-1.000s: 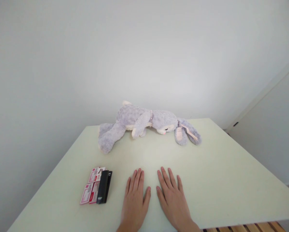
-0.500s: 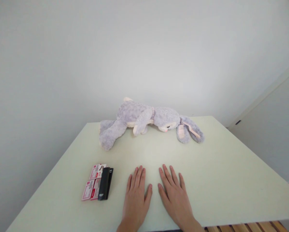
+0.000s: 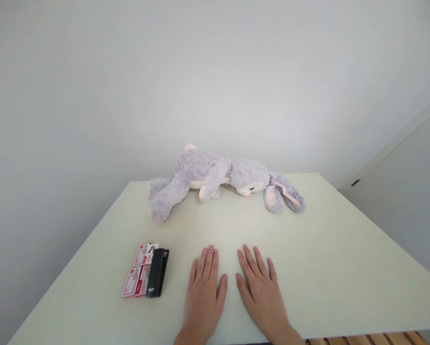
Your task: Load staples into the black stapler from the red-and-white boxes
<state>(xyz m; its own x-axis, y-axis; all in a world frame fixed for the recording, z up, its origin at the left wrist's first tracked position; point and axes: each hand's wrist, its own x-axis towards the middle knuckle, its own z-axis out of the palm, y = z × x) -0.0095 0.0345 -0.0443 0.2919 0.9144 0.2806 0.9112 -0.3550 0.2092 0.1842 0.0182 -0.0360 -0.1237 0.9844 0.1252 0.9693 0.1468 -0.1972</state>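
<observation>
My left hand lies flat, palm down, on the pale tabletop, fingers stretched out and nothing held. Beside it, my right hand rests the same way, with a narrow gap between the two thumbs. To the left of my left hand is a black stapler, lying along the right side of two small red-and-white boxes and apart from my fingers. Beyond both hands a grey plush rabbit lies on its side, its head and long ears toward the right.
A plain white wall rises behind the table's far edge. At the right is a grey panel with a small dark mark. Wooden slats show below the front edge at the lower right.
Both hands stay flat in place. The whole view has shifted very slightly; nothing on the table has visibly moved.
</observation>
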